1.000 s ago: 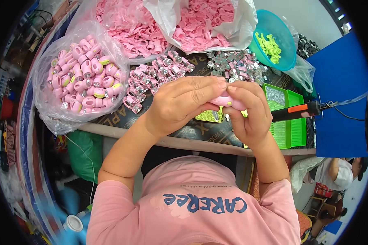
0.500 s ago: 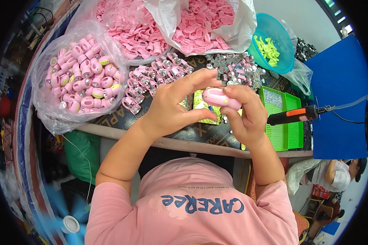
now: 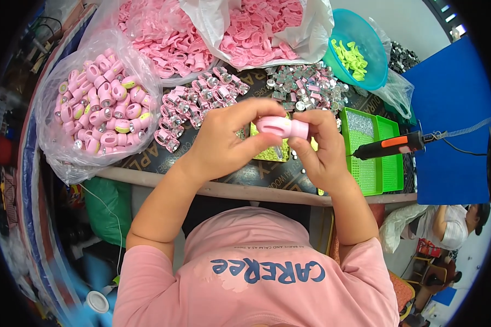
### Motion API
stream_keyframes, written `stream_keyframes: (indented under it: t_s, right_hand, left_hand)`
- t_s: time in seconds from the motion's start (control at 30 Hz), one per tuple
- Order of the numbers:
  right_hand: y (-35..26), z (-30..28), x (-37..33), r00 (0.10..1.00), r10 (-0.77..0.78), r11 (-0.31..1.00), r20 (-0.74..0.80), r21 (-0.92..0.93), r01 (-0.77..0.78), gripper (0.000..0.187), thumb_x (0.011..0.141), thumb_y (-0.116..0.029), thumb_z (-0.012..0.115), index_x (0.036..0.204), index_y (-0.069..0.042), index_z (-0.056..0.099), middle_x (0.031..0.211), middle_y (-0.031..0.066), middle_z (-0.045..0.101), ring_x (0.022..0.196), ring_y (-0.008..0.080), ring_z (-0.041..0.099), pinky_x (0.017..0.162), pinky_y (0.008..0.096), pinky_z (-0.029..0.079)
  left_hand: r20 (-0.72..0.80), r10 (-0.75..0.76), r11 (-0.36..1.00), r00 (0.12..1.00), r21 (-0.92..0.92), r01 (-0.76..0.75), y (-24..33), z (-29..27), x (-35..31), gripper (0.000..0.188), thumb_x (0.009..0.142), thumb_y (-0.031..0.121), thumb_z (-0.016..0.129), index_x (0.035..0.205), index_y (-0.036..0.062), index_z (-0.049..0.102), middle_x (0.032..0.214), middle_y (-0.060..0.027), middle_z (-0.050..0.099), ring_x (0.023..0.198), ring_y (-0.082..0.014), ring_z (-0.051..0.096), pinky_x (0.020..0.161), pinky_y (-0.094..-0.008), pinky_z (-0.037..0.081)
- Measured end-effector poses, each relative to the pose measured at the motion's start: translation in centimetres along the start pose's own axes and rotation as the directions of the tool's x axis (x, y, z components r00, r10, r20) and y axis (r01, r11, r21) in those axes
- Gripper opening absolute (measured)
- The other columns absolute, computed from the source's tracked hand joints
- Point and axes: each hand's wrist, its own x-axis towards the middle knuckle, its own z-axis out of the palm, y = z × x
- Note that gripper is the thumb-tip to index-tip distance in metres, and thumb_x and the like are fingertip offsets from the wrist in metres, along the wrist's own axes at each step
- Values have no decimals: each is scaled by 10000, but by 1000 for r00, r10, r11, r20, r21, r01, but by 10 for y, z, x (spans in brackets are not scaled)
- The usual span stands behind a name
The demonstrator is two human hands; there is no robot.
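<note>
Above the table's near side I hold a small pink flashlight (image 3: pixel 282 127) crosswise, one end in each hand. My left hand (image 3: pixel 218 139) pinches its left end between thumb and fingers. My right hand (image 3: pixel 326 152) has thumb and fingers closed on its right end. Just below my hands lies a shallow yellow container of small yellow-green parts (image 3: pixel 268 154), partly hidden by my left hand. Beyond my left hand sits a pile of pink flashlight bodies with silvery heads (image 3: pixel 202 101). Past my right hand are loose silvery and pink parts (image 3: pixel 308 87).
Left, a clear bag (image 3: pixel 52 117) holds pink flashlights. Bags of pink shell pieces (image 3: pixel 262 30) stand at the back. A teal basin (image 3: pixel 384 82) holds yellow-green pieces. Right are green trays (image 3: pixel 377 155), a black-orange electric screwdriver (image 3: pixel 390 147) on a spring, and a blue panel (image 3: pixel 450 125).
The flashlight has turned in my hands and shifted slightly left. My left thumb and fingers, apart before, now close on its left end.
</note>
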Motion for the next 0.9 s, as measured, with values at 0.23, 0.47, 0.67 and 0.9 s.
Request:
stream_keyframes:
  t_s: [0.23,0.47,0.67,0.9]
  right_hand:
    - [-4,27,10,960,270,940,-70,234,-248,240,904,-174,783,913,-38,586,685,26,583,547,62,480,490,262,379]
    - [-10,-8,22,905,417,874,84,238,-425,385,999,-141,670,1321,-25,493,774,33,612,671,100,558,603,256,436]
    - [-116,-1,-51,900,-131,334,-415,836,434,151,1040,-227,525,1065,-82,557,854,79,632,705,239,631,589,400,545]
    - [-107,5,-43,566,-595,-260,-571,803,536,207,963,4,633,1139,-100,604,1071,59,650,920,217,636,719,344,552]
  left_hand:
    - [-205,-209,974,956,46,223,-8,39,13,344,1065,298,602,977,-6,737,721,-153,651,618,-254,660,585,-363,498]
    - [94,-793,387,602,-684,618,-49,55,4,552,1073,546,524,742,109,584,544,-72,560,352,-140,444,355,-298,328]
    - [381,-742,-208,552,-913,351,-61,61,-1,585,1073,629,422,944,93,619,656,-78,598,436,-148,436,414,-277,323]
    - [312,-673,-87,671,-934,347,-55,56,-6,701,1055,707,333,1216,78,597,764,-61,591,449,-105,433,391,-249,318]
